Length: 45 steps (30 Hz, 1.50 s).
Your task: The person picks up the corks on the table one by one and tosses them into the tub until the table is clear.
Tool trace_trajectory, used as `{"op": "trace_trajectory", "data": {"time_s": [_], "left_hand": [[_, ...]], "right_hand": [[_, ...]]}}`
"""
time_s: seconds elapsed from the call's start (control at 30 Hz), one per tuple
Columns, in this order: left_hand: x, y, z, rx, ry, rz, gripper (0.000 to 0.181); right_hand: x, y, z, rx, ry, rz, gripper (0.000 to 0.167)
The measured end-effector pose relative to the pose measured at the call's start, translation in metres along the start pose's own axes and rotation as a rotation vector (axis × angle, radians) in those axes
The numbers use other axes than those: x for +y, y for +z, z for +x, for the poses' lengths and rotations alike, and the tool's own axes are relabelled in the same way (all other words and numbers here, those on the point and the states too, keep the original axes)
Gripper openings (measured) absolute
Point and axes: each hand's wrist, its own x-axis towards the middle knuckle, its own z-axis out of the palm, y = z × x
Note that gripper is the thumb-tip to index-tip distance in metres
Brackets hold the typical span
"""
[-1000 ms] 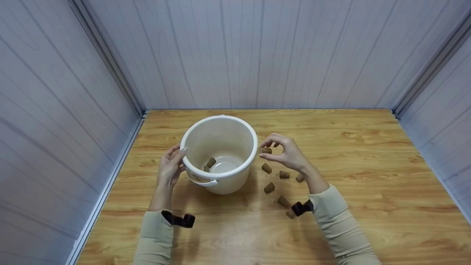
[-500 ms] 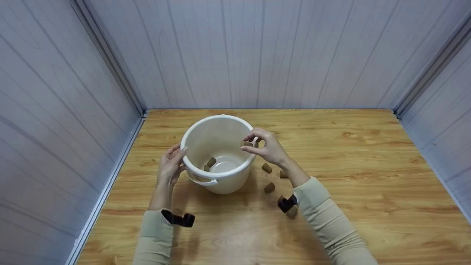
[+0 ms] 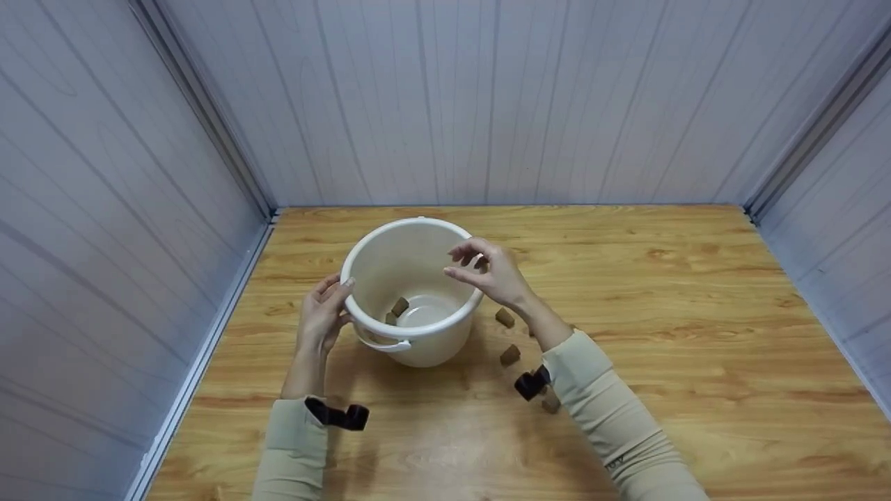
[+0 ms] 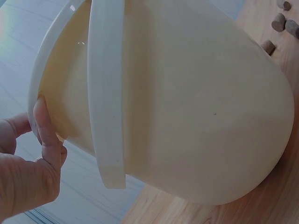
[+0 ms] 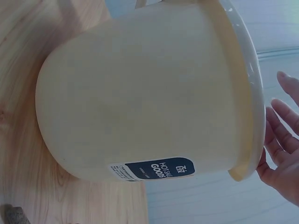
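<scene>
A white bucket [image 3: 424, 327] stands upright on the wooden floor. My left hand [image 3: 322, 316] grips its left rim, thumb over the edge; the left wrist view also shows this hand [image 4: 39, 158] on the rim. Above the right side of the opening is my right hand [image 3: 493, 275], thumb and fingers apart with nothing between them. In the right wrist view that hand [image 5: 282, 144] has spread fingers beside the rim. Inside the bucket lie a cork [image 3: 400, 306] and another cork [image 3: 391, 319]; part of the interior is hidden.
Several corks lie right of the bucket, among them one cork [image 3: 505, 318] near its side and a second cork [image 3: 510, 355]; others are partly behind the right forearm. A white handle [image 3: 390, 346] hangs at the bucket's front. Pale panel walls [image 3: 459, 104] enclose the floor.
My right hand has moved left from beside the bucket to over its opening, and the cork it pinched is out of its fingers. The left hand and bucket have stayed in place.
</scene>
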Motion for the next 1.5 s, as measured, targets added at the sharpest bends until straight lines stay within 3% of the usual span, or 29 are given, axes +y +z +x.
{"op": "trace_trajectory", "data": {"time_s": [0.43, 0.67, 1.0, 1.27, 1.5], "left_hand": [[0.000, -0.001, -0.001, -0.004, 0.001, 0.012, 0.032], [0.000, 0.000, -0.001, -0.004, -0.008, 0.011, 0.036], [0.000, 0.000, 0.000, -0.001, 0.002, 0.000, 0.035], [0.001, -0.001, 0.000, -0.002, -0.011, 0.009, 0.040], [0.002, 0.000, -0.002, -0.009, -0.016, 0.010, 0.041]], "right_hand": [[-0.002, -0.009, -0.008, 0.050, 0.035, 0.004, 0.023], [-0.027, -0.030, -0.022, 0.062, 0.056, -0.022, 0.021], [-0.008, -0.051, -0.039, 0.131, 0.079, -0.090, 0.017], [0.049, -0.058, -0.055, 0.205, 0.138, -0.098, 0.018], [0.019, -0.064, -0.073, 0.200, 0.224, -0.135, 0.020]]}}
